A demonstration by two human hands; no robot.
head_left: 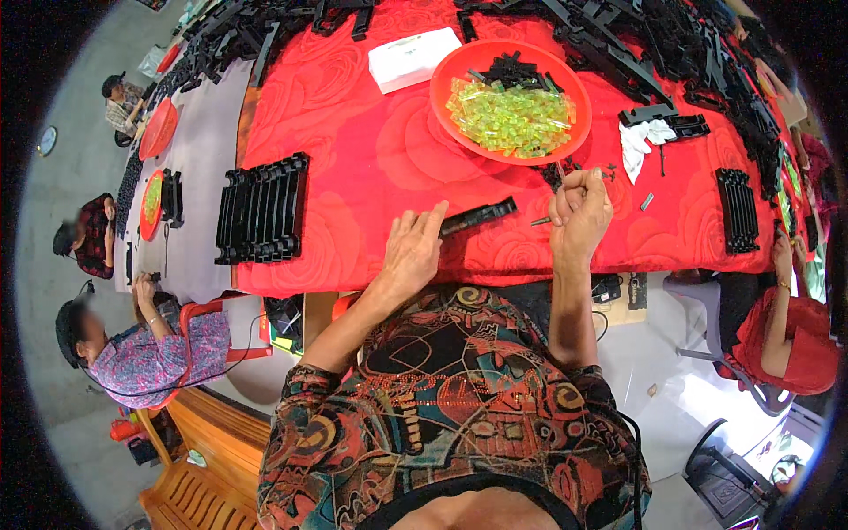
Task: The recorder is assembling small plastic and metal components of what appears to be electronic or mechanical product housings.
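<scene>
My left hand (412,250) lies flat on the red patterned tablecloth (353,159), fingers spread, its fingertips touching the near end of a long black plastic strip (478,215). My right hand (579,210) is raised just right of the strip, fingers pinched on a small thin piece that I cannot make out. A tiny green part (541,221) lies between the strip and my right hand. Beyond my hands stands a red round bowl (450,72) holding several yellow-green clear parts (512,117) and some black ones (512,69).
A stack of black strips (262,210) lies to the left, another (736,210) to the right. A white packet (412,57), a white cloth (638,141) and heaps of black parts (671,44) lie further back. Other people sit at the left and right.
</scene>
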